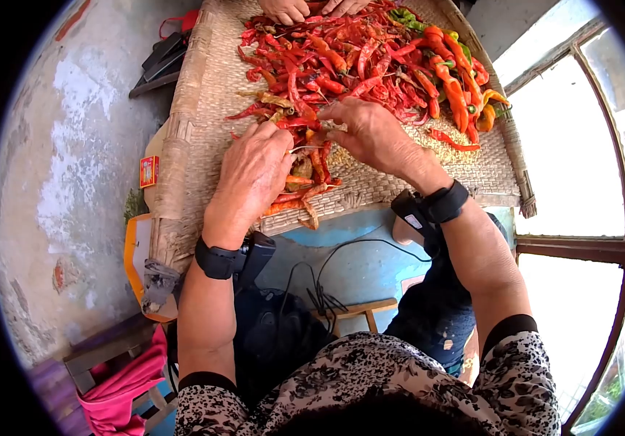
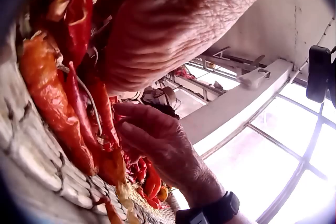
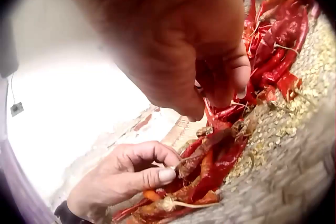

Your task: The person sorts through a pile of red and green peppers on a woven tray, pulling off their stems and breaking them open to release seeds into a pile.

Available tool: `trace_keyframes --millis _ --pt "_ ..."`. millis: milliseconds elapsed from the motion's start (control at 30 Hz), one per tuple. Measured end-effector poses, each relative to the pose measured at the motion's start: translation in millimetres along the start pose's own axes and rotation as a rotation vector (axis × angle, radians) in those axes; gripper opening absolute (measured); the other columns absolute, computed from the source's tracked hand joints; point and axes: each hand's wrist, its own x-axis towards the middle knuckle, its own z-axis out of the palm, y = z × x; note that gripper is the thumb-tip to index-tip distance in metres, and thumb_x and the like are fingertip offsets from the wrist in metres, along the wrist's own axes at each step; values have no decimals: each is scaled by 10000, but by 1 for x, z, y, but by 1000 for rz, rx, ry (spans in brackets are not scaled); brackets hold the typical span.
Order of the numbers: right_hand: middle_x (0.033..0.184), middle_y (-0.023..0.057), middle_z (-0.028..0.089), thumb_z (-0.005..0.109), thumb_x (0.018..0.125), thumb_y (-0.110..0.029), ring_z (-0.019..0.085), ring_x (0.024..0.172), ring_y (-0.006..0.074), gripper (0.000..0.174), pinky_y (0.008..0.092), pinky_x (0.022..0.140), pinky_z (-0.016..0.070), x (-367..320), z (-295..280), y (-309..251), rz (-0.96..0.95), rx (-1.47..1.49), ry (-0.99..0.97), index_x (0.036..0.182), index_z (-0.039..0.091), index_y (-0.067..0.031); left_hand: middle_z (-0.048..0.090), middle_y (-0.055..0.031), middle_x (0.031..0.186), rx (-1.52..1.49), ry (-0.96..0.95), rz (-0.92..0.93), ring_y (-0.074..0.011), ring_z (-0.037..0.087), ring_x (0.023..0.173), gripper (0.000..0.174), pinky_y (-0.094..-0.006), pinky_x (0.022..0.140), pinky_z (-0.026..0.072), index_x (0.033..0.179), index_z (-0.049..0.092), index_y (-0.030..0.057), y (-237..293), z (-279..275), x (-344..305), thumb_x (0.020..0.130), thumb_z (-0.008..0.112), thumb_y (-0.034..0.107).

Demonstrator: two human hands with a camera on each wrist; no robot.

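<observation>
A heap of red chili peppers (image 1: 341, 58), many wrinkled and dried, lies on a woven tray (image 1: 203, 94). My left hand (image 1: 251, 174) is over a small group of peppers at the tray's near side. In the right wrist view its thumb and forefinger pinch a shrivelled, brownish-red chili pepper (image 3: 191, 166) near the stem end. My right hand (image 1: 374, 134) hovers at the near edge of the heap, fingers bent down toward the peppers. I cannot tell whether a pepper is between its fingertips. Orange-red peppers (image 2: 58, 103) with thin stems lie beside the left hand in its wrist view.
Another person's hands (image 1: 312, 7) are at the far side of the heap. Larger fresh peppers (image 1: 458, 80) lie at the right. Pale loose seeds (image 1: 436, 138) cover part of the tray. A matchbox (image 1: 149, 171) is by its left edge, and a dark cable (image 1: 320, 291) hangs below.
</observation>
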Motion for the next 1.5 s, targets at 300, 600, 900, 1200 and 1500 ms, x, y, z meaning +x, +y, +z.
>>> trace_keyframes --millis 300,600,900,1200,1500 --pt "811 132 619 659 798 -74 631 742 327 138 398 646 506 4 -1 -4 59 58 -104 899 576 -30 614 -143 772 -167 143 -162 -346 597 687 110 -392 618 458 949 523 13 2 -14 2 903 574 98" --pt "744 1 626 692 858 -134 563 635 75 123 247 550 481 6 -44 6 438 648 -320 883 635 -28 655 -147 823 -306 244 -219 -312 636 707 125 -399 624 479 964 562 43 -2 -18 8 881 622 116" --pt "993 160 664 653 908 -317 648 818 168 514 282 675 546 4 -45 34 533 693 387 1283 527 11 643 -99 870 -392 220 -161 -133 573 699 269 -290 636 489 1106 558 33 -2 -7 7 851 638 4" --pt "731 73 665 722 849 -268 641 681 153 354 327 607 516 5 4 -25 217 494 -23 1080 616 -22 649 -184 893 -417 75 -133 -355 653 813 333 -415 673 510 1073 492 50 14 0 10 789 654 -14" --pt "721 44 650 655 916 -202 600 607 101 221 249 533 481 12 12 -28 360 874 16 979 613 6 602 -125 813 -391 151 -61 -238 612 680 336 -361 623 496 1092 489 47 13 8 9 808 655 -18"
